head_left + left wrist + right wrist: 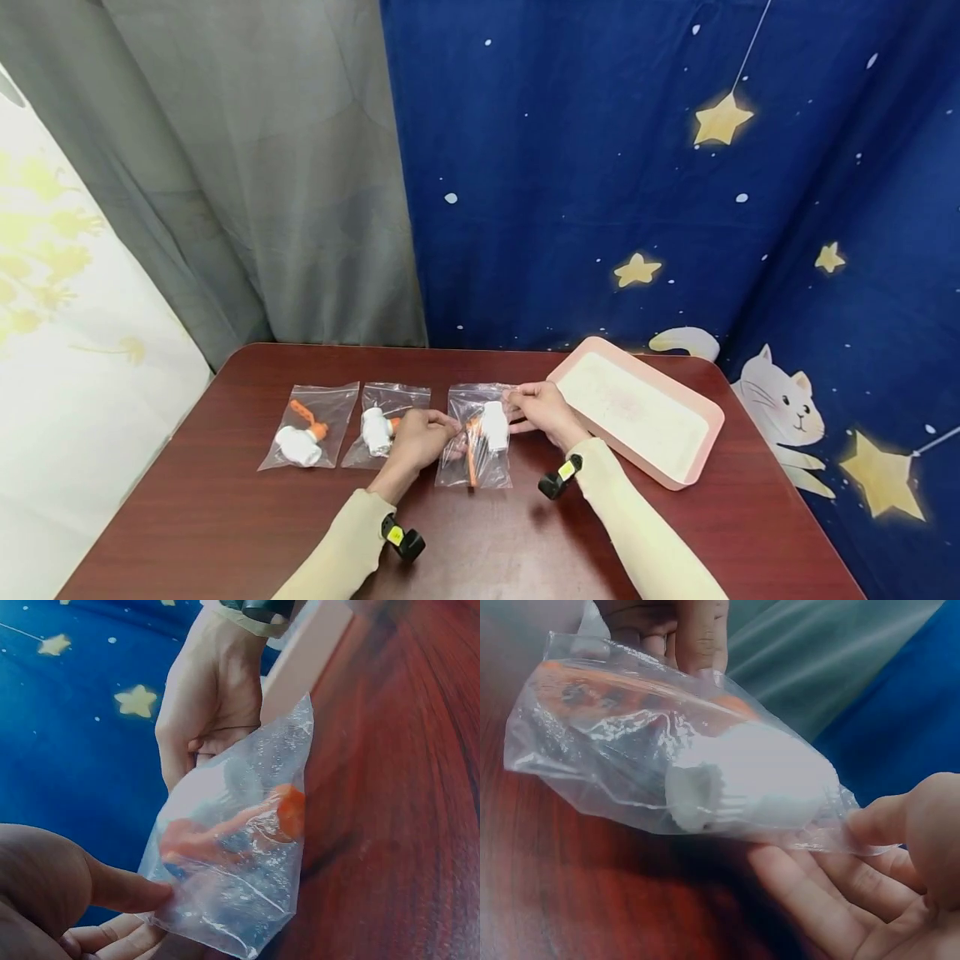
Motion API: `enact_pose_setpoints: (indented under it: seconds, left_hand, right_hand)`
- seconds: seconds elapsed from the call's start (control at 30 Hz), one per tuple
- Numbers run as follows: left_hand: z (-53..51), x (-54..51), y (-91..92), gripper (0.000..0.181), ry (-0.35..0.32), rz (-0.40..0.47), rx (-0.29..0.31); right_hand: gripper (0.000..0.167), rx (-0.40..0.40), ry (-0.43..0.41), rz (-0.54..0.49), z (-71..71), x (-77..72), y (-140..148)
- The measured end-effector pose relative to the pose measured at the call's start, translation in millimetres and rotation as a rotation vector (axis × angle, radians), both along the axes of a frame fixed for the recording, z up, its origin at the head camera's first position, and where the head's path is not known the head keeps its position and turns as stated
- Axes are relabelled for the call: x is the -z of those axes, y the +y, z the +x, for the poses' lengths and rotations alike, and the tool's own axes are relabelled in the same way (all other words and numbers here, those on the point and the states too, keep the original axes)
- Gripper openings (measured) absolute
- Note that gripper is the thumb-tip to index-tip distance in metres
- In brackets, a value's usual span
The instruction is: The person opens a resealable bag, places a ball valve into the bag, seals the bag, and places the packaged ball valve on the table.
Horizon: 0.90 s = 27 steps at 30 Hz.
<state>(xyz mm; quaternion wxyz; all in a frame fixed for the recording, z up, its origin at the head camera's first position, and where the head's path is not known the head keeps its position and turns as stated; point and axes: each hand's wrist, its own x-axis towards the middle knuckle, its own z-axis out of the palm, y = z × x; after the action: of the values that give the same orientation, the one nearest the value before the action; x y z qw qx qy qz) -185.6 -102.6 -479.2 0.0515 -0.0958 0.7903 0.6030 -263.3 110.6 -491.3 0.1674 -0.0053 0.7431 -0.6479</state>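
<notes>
A clear zip bag (459, 473) with a white plastic fitting (494, 426) and an orange handle piece (472, 463) inside is held between both hands. My left hand (421, 439) pinches the bag's left edge between thumb and fingers; the left wrist view shows the thumb (135, 890) pressed on the film. At the opposite edge, my right hand (546, 410) pinches the plastic, its fingers partly under the bag in the right wrist view. The white part (761, 780) has a ribbed collar and an open end.
Two similar bags lie to the left: one bag (337, 408) at the far left, another bag (360, 454) partly behind my left hand. A pink-rimmed tray (637, 460) with a whitish base sits at the right on the dark red table (480, 550). Curtains (540, 167) hang behind.
</notes>
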Motion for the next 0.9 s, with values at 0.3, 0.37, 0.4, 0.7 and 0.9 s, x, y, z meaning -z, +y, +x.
enact_pose_setpoints:
  seconds: [0.3, 0.37, 0.4, 0.7, 0.9]
  left_hand:
    - [-3.3, 14.1, 2.4, 0.013, 0.015, -0.162, -0.022]
    - [-4.2, 16.1, 2.8, 0.014, -0.002, -0.138, -0.021]
    - [-4.7, 16.8, 2.6, 0.014, 0.003, -0.161, -0.019]
    - [-7.4, 14.3, 5.0, 0.009, 0.024, -0.308, 0.005]
    - [-6.8, 7.4, 1.7, 0.038, 0.066, -0.543, 0.02]
  right_hand:
    - [0.02, -0.009, -0.029, 0.036, -2.6, 20.5, -2]
    - [0.019, -0.014, -0.013, 0.061, -2.6, 19.6, -3]
    - [0.019, -0.016, 0.001, 0.08, -2.6, 18.6, -3]
    - [0.016, -0.039, 0.061, 0.169, -6.2, 15.5, -3]
    - [0.015, -0.05, 0.06, 0.187, -6.1, 14.0, 0]
